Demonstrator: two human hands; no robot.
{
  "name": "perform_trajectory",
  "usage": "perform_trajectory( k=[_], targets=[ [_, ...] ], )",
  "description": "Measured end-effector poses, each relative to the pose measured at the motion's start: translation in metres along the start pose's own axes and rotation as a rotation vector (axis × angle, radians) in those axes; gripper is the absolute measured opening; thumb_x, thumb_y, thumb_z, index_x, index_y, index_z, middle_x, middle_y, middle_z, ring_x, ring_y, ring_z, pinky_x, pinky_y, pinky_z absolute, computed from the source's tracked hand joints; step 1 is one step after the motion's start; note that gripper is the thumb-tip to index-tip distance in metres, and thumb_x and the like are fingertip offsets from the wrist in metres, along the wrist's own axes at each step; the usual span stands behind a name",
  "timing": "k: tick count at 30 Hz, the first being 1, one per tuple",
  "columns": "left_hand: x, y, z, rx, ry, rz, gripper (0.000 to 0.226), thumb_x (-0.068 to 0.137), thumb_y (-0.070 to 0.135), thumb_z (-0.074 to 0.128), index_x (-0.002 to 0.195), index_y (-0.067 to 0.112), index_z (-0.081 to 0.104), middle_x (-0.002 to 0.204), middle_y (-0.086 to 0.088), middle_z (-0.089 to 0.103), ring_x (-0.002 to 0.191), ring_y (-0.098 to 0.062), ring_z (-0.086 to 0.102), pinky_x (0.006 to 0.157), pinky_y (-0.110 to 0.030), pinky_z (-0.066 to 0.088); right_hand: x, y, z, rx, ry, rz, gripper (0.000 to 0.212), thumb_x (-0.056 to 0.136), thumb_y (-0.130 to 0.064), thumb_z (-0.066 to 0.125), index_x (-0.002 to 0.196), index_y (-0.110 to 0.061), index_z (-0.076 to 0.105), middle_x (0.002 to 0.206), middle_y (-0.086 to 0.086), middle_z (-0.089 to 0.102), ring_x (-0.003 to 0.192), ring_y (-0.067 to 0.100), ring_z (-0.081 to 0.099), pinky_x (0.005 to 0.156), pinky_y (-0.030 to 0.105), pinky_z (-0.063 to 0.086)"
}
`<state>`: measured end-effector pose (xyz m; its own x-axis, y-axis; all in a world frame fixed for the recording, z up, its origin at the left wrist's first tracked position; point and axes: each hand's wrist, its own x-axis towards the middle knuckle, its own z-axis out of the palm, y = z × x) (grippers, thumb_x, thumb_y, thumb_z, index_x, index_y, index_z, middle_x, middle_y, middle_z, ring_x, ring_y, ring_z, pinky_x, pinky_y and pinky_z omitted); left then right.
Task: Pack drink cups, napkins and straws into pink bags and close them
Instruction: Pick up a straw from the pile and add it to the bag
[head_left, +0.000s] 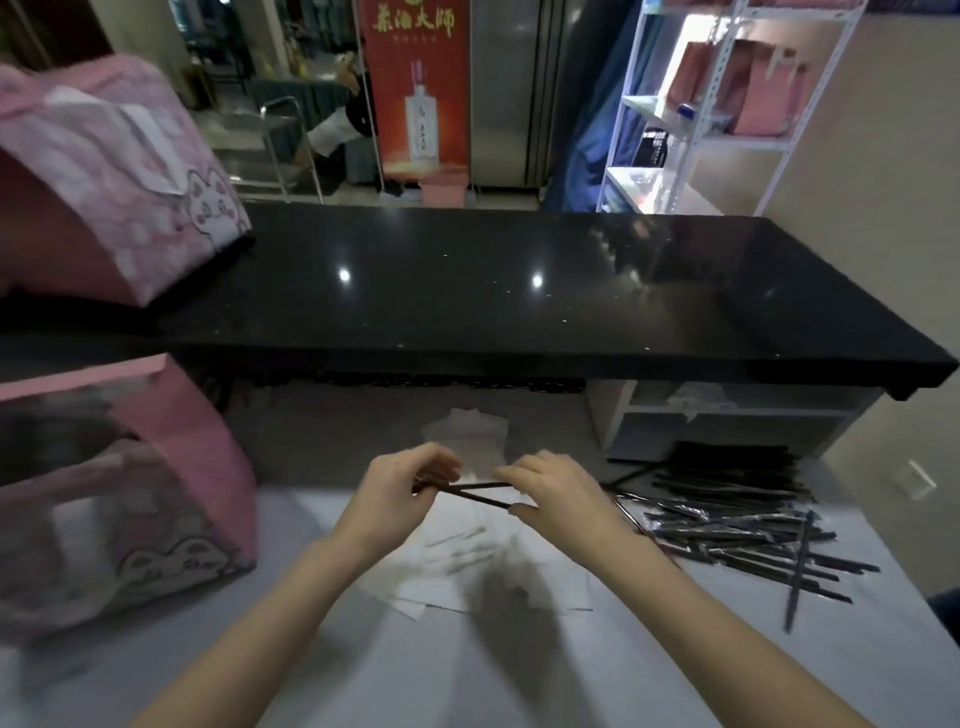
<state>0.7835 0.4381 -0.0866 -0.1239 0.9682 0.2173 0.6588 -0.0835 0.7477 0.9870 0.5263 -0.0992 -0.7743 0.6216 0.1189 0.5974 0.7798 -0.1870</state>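
Observation:
Two black wrapped straws are held between both hands above the white table. My left hand pinches their left ends, and my right hand holds their right ends. White napkins lie on the table under the hands, with more napkins just behind. An open pink bag with a cat print stands at the left. A second pink bag sits closed on the black counter, upper left. No drink cup is visible.
A pile of several black wrapped straws lies at the right on the white table. The black counter runs across behind. A white shelf with pink bags stands far right.

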Motion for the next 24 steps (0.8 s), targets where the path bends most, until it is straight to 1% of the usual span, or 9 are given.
perform_trajectory(
  k=[3,7,10,13,15,17,20,22,24],
  targets=[
    [-0.017,-0.001,-0.035,0.007,0.081,-0.02,0.044,0.071,-0.022,0.052,0.096,0.009,0.07,0.088,0.006,0.072,0.084,0.002,0.067,0.077,-0.012,0.051,0.016,-0.031,-0.005,0.047,0.06,-0.068,0.047,0.089,-0.035,0.063,0.134,-0.028,0.051,0.121,-0.007,0.058,0.111,0.017,0.051,0.089,0.027,0.037],
    [-0.04,-0.006,-0.084,0.011,0.165,-0.036,0.04,0.073,-0.019,0.057,0.096,0.011,0.071,0.088,0.007,0.073,0.085,0.0,0.068,0.081,-0.016,0.053,0.039,-0.075,-0.017,0.117,0.14,-0.176,0.036,0.09,-0.024,0.063,0.126,-0.024,0.061,0.11,-0.002,0.064,0.103,0.019,0.059,0.08,0.032,0.048],
    [-0.058,-0.01,-0.119,0.026,0.209,-0.051,0.038,0.074,-0.015,0.06,0.093,0.016,0.072,0.088,0.009,0.073,0.087,-0.001,0.068,0.083,-0.02,0.054,0.055,-0.108,-0.03,0.184,0.154,-0.219,0.027,0.09,-0.022,0.063,0.117,-0.024,0.067,0.104,-0.004,0.066,0.097,0.017,0.062,0.079,0.035,0.051],
    [-0.073,-0.013,-0.154,0.115,0.255,0.011,0.033,0.074,-0.005,0.068,0.093,0.021,0.072,0.088,0.014,0.071,0.087,0.002,0.066,0.08,-0.013,0.05,0.068,-0.135,-0.049,0.251,0.192,-0.28,0.017,0.084,-0.015,0.071,0.101,-0.016,0.073,0.092,-0.002,0.069,0.084,0.018,0.066,0.073,0.036,0.054],
    [-0.084,-0.015,-0.18,0.139,0.282,0.027,0.027,0.074,0.006,0.075,0.095,0.024,0.072,0.09,0.017,0.07,0.088,0.004,0.064,0.079,-0.008,0.047,0.078,-0.154,-0.061,0.274,0.238,-0.307,0.014,0.081,-0.011,0.075,0.095,-0.014,0.074,0.087,-0.001,0.07,0.079,0.019,0.067,0.07,0.039,0.055],
    [-0.094,-0.02,-0.206,0.117,0.312,0.011,0.024,0.076,0.014,0.079,0.096,0.026,0.072,0.091,0.018,0.07,0.089,0.003,0.065,0.078,-0.007,0.046,0.09,-0.174,-0.072,0.297,0.271,-0.317,0.013,0.08,-0.009,0.075,0.092,-0.013,0.075,0.086,0.0,0.07,0.078,0.019,0.067,0.069,0.04,0.055],
    [-0.108,-0.031,-0.241,0.119,0.38,0.001,0.022,0.077,0.008,0.077,0.091,0.025,0.073,0.087,0.017,0.071,0.086,0.001,0.066,0.075,-0.011,0.049,0.11,-0.21,-0.08,0.307,0.293,-0.338,0.01,0.081,-0.011,0.075,0.09,-0.014,0.074,0.086,-0.001,0.069,0.08,0.018,0.067,0.071,0.04,0.055],
    [-0.117,-0.04,-0.262,0.157,0.426,-0.012,0.027,0.076,0.006,0.076,0.088,0.03,0.072,0.084,0.02,0.07,0.085,0.004,0.065,0.075,-0.008,0.048,0.124,-0.234,-0.081,0.294,0.282,-0.348,0.01,0.081,-0.015,0.074,0.091,-0.015,0.073,0.087,-0.002,0.068,0.081,0.019,0.066,0.072,0.04,0.053],
    [-0.124,-0.05,-0.282,0.191,0.453,-0.013,0.029,0.076,0.005,0.077,0.087,0.032,0.072,0.083,0.019,0.07,0.084,0.003,0.065,0.076,-0.009,0.049,0.138,-0.259,-0.079,0.274,0.254,-0.363,0.014,0.082,-0.021,0.073,0.095,-0.018,0.072,0.09,-0.004,0.067,0.084,0.018,0.065,0.074,0.038,0.052]
  ],
)
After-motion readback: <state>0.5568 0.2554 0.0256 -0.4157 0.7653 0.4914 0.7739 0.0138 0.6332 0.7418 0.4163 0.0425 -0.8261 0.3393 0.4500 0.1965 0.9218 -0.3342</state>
